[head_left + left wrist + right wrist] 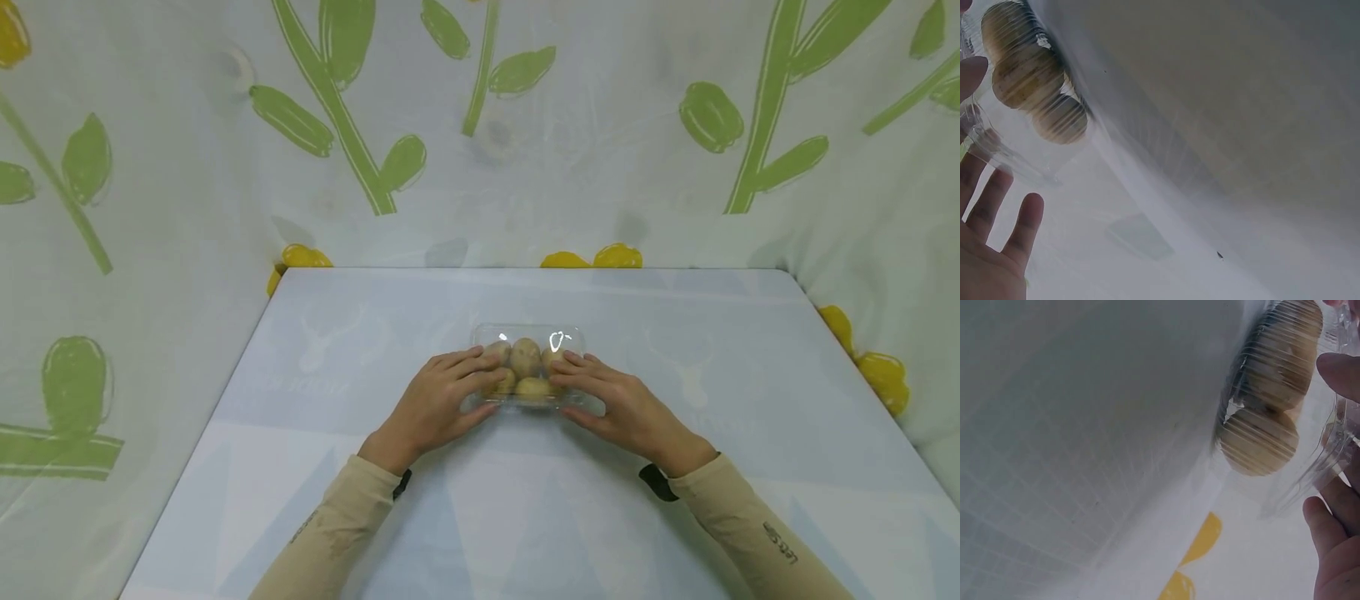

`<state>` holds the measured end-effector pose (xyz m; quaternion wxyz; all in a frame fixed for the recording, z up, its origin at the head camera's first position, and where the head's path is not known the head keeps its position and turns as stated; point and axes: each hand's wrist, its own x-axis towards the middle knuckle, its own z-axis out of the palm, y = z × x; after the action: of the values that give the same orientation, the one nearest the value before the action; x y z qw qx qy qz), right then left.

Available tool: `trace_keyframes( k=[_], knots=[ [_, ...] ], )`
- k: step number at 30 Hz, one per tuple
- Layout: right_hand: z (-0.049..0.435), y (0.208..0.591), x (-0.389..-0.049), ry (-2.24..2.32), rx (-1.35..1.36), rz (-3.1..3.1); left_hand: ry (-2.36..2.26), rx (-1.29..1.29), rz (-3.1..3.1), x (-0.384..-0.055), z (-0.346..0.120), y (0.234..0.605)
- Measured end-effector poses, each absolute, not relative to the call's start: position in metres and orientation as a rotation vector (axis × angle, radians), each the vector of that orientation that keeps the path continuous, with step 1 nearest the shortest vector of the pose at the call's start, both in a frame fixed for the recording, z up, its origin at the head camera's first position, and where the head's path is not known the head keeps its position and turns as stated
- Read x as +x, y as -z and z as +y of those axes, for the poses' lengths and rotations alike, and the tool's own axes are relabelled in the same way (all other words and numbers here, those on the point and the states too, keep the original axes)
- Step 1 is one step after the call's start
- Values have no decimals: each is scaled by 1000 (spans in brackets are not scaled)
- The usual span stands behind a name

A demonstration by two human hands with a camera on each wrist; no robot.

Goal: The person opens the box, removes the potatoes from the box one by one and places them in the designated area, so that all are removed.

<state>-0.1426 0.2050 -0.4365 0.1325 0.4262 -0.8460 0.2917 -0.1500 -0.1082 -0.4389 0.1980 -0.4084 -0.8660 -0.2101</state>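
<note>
A clear plastic clamshell box (pixel 528 331) with several potatoes (pixel 527 358) inside sits near the middle of the table, its lid down over them. My left hand (pixel 431 404) grips its left end, fingers over the lid and thumb at the near edge. Mirroring it, my right hand (pixel 633 408) holds the right end the same way. In the left wrist view, ribbed plastic covers a row of potatoes (pixel 1029 78), and the thumb (pixel 971 76) lies at the rim. The right wrist view shows potatoes (pixel 1260 442) behind the ribbed wall, with the thumb (pixel 1340 375) beside the rim.
The white table (pixel 300 367) carries pale deer and triangle prints. A curtain (pixel 585 167) with green stems and yellow flowers hangs behind it and along both sides. Beige sleeves (pixel 337 525) cover both forearms, with dark bands at the wrists.
</note>
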Motion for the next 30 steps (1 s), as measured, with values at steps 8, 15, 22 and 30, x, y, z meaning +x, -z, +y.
trace_keyframes(
  k=[8,15,22,30],
  knots=[
    [203,435,-143,-857,1257,-2442,593,-1136,-2432,-149,-108,439],
    [204,436,-142,-882,1262,-2442,572,-1139,-2452,-147,-108,436],
    [204,437,-143,-894,1249,-2438,549,-1117,-2487,-145,-106,433],
    [204,435,-143,-898,1241,-2455,562,-1090,-2534,-145,-104,430]
  ],
)
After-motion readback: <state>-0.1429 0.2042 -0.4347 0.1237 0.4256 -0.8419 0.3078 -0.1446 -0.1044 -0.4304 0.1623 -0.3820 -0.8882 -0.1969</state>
